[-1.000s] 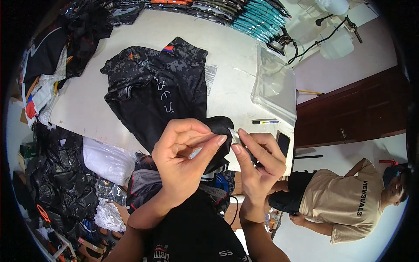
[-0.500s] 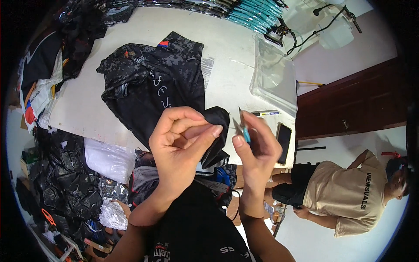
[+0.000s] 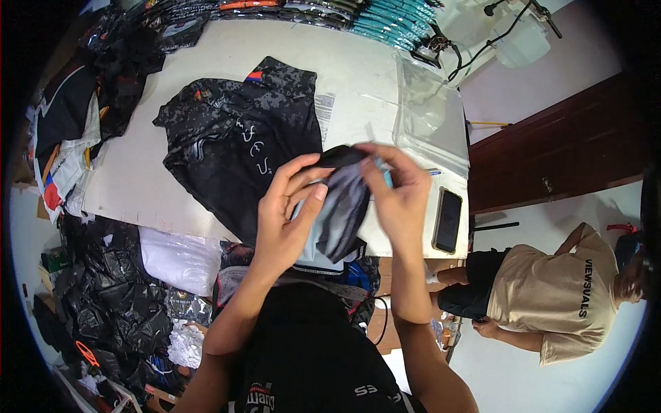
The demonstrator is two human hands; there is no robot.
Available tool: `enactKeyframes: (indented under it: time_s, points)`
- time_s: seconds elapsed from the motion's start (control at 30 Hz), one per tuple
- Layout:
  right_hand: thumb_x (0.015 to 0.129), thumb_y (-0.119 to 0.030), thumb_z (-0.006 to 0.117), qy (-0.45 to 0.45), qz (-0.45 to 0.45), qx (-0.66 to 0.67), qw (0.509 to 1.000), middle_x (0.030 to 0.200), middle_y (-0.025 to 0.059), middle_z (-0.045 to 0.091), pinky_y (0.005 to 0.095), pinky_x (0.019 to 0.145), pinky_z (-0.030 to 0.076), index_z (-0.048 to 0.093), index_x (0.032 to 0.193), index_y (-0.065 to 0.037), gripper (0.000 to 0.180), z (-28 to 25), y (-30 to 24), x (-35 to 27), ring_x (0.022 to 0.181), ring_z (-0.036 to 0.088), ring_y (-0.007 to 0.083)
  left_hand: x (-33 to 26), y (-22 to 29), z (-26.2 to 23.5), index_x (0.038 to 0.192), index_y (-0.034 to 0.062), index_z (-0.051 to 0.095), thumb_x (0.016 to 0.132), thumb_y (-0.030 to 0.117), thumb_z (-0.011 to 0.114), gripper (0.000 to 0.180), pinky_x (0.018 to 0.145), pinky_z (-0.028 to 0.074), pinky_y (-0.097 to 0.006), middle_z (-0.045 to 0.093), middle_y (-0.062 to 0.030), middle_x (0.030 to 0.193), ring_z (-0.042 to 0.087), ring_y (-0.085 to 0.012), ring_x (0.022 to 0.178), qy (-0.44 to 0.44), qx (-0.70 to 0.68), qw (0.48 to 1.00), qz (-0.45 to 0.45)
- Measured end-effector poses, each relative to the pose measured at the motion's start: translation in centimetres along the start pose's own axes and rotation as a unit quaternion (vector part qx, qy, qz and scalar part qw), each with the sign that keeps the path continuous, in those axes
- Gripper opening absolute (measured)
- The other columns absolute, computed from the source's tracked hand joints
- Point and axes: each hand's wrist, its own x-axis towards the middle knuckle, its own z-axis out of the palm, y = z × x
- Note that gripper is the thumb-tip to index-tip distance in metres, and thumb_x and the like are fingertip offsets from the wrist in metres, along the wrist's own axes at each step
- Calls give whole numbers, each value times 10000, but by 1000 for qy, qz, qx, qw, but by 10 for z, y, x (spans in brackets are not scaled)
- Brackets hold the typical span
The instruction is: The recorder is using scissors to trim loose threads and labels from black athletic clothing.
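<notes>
The dark shirt (image 3: pixel 241 148), camouflage-patterned at its shoulders, lies on the white table (image 3: pixel 354 65) ahead of the person, and its near edge appears lifted between the two hands, though the left hand partly hides where it joins the rest. The left hand (image 3: pixel 289 203) has its fingers clamped on the black edge of the cloth, while its thumb tip stands away from the index finger. The right hand (image 3: pixel 398 189), somewhat blurred, pinches the other end of that edge between thumb and index finger — the cloth spans the gap between the hands, its grey side hanging toward the person. A turquoise object (image 3: pixel 387 178) shows beside the right hand's fingers, too covered to make out. A phone (image 3: pixel 448 220) lies near the right hand, on the table's right side, with clear plastic sheets (image 3: pixel 428 113) farther off. A printed paper (image 3: pixel 326 110) lies just beside the shirt, and turquoise packets (image 3: pixel 394 24) are stacked at the far edge. Beyond the table's right side there is another person in a beige T-shirt (image 3: pixel 547 296).
</notes>
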Motion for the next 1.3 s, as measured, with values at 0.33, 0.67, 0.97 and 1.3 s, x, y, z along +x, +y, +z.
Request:
enactKeyframes:
  time_s: [0.33,0.67,0.97,1.3]
  points:
    - [800,-50,592,82,-91,-21,992,711,-63,541,168,558,305,664,908,-6,137,-59,-51,141,630,416,17,22,-46,-102,1091,36,540,791,289,605,397,991,233,-535,458,-161,1254,396,-302,1196,-117,701,689,146]
    - [755,-169,640,194,-237,-202,930,680,89,651,289,571,425,681,908,-19,217,-62,-58,304,616,566,130,187,121,-236,1010,84,626,648,372,720,472,1039,186,-536,401,-120,1335,203,-233,1343,46,904,385,182]
    - [823,-141,621,199,-193,127,952,547,-82,397,191,380,203,617,971,-73,164,-86,-113,257,423,326,8,170,243,-195,1121,107,541,825,261,588,337,961,268,-536,508,-97,1119,363,-363,1220,324,789,312,419]
    - [829,-93,604,130,48,35,990,559,-115,402,181,396,155,633,919,-89,94,-86,67,122,433,287,-19,28,42,-251,897,-15,641,708,-28,630,190,787,447,-385,501,-208,1116,507,-351,983,82,697,662,263]
